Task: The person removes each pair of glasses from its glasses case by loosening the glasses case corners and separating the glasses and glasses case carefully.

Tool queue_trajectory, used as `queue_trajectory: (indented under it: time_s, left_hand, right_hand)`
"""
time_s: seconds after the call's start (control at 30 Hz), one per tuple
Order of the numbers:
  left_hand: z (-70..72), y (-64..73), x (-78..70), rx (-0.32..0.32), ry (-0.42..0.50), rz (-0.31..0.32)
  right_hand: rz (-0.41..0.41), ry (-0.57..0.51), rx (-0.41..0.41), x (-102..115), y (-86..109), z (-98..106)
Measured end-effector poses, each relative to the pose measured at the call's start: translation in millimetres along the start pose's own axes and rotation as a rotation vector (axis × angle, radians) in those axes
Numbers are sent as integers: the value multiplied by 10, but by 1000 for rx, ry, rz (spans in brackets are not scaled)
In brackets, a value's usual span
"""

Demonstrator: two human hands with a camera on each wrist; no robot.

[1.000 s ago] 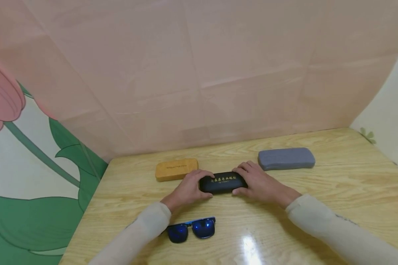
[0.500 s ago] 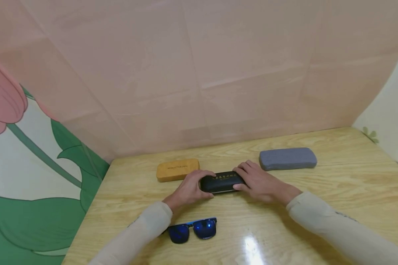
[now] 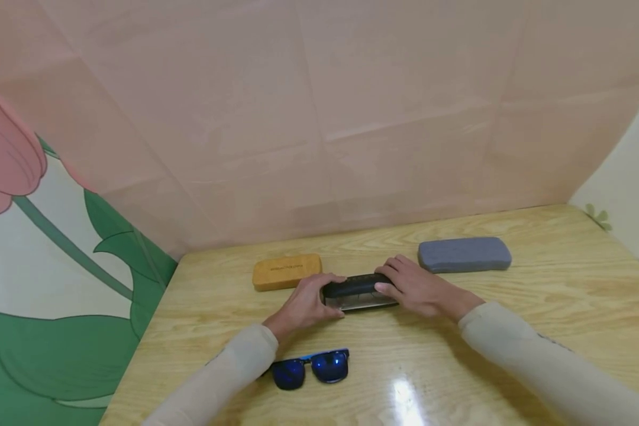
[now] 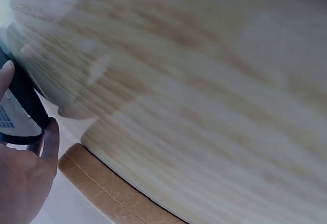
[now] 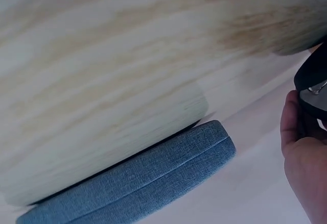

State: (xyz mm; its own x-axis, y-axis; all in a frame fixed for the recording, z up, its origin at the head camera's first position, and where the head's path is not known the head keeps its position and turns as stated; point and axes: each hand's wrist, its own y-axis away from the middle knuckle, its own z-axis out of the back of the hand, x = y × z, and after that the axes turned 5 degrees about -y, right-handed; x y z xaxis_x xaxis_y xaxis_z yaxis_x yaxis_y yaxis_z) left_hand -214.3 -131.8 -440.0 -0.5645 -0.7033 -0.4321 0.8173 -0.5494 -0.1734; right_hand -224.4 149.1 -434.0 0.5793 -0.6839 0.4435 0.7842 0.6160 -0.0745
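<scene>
A black glasses case [image 3: 354,285] lies between both hands at mid-table, its lid partly raised and its pale inside showing at the front. My left hand [image 3: 303,305] grips the left end, thumb low at the front, fingers over the top. At the other end my right hand [image 3: 418,290] holds the lid, its thumb at the front opening. In the left wrist view, the case [image 4: 23,94] shows a patch of blue grid inside. A small metallic glint appears within the case [image 5: 309,76] in the right wrist view. Dark sunglasses [image 3: 330,367] with blue lenses lie nearer, beside the left sleeve.
An orange-tan glasses case [image 3: 287,271] lies closed behind my left hand. To the right, beyond my right hand, is a closed blue-grey case [image 3: 464,254]. A pink sheet [image 3: 319,130] hangs along the back edge of the wooden table [image 3: 554,296].
The black case has gone from closed to partly open, its lid tilting back and its lettering turning away. My right thumb has risen with the lid; the left hand stays at its end.
</scene>
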Motion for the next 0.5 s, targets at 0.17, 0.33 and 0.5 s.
queue_trajectory:
  time_s: [0.17,0.33,0.5]
  left_hand:
    - [6,-3,-18,6,23,32]
    - [14,-12,-38,-2,21,61]
    - [11,-19,-49,-4,9,99]
  right_hand:
    - [-39,-53,21,-17,-31,40]
    - [-84,-97,-1,-21,-55,66]
    - [-126,-78,-78,-2,-81,52]
